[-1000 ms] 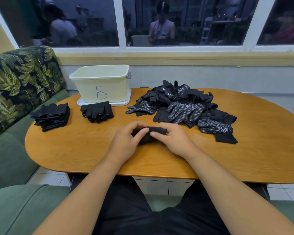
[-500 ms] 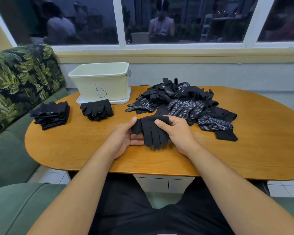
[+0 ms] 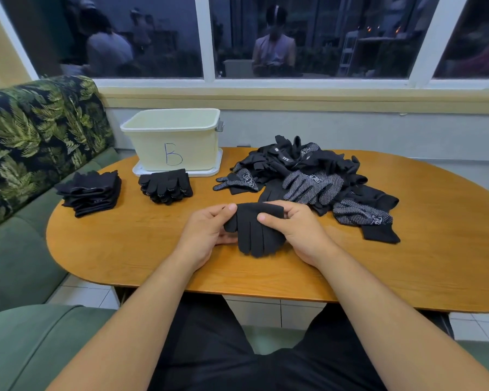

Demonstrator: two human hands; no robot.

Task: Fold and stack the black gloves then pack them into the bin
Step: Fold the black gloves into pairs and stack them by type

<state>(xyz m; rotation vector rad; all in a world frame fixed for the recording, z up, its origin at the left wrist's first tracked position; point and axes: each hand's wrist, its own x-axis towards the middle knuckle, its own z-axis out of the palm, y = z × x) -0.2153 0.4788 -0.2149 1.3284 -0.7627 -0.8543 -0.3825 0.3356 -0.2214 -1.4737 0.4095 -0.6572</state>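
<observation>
Step in hand: fold. Black glove (image 3: pixel 254 230) is dead ahead of me at mid surface (image 3: pixel 435 249), cuff edge up at 12, its finger ends hanging toward 6. Can't tell if they brush the wood or hang just clear. Also can't tell if it's one glove or a pair laid together.

L hand (image 3: pixel 206 230): fingers curled, thumb pinching the cuff corner on the 9 side. R hand (image 3: pixel 297 230): same on the 3 side, thumb on the front face, other fingers behind the cloth. Both are closed on this glove and hold nothing else.

Around:
- Loose pile (image 3: pixel 308 176) at 1–2 o'clock, just beyond R hand, unfolded, several w/ white grip dots.
- Near stack (image 3: pixel 165 186) at 10–11, just in front of the bin (image 3: pixel 175 139).
- Far stack (image 3: pixel 92 193) at 9–10, near the surface edge by the sofa (image 3: pixel 26 136).
- Bin marked "B" at 11, sitting on a white tray (image 3: pixel 209 172). Can't see its bottom from here.

Judgement: roughly midway, as the pile is big and packing looks not yet begun.

To do the fold well:
- Lower it flat before letting go of either corner — the knit looks limp and should skew if one side drops first.
- Square the cuff edge, then bring the finger ends up to meet it.
- Press the crease w/ a flat palm.
- Match the footprint of the near stack and lay it the same way round, so the stack doesn't lean.
</observation>
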